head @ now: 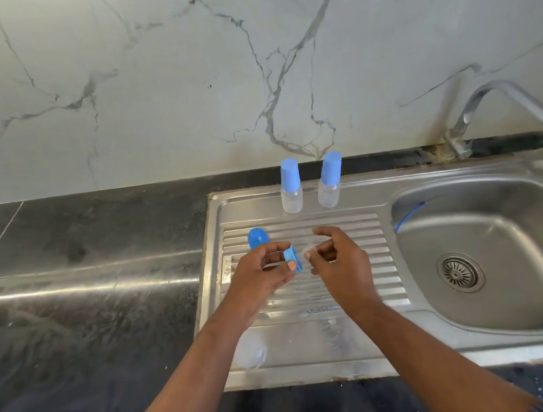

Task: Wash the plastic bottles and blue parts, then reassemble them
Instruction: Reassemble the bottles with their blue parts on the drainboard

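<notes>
Readable text: none anywhere in view.
Left capped bottle [292, 199]: clear wall and blue cap, no lettering that can be made out.
Right capped bottle [329, 194]: likewise, no legible mark or number.
Blue ring [291, 259], pinched by the left hand [258, 276]: plain surface, nothing readable.
Clear piece [311, 248], pinched by the right hand [341, 260]: too small and blurred to tell any marking.
Loose blue cap [258, 237]: no print legible.
Sink [319, 369]: bare steel, no brand stamp that can be read.
</notes>
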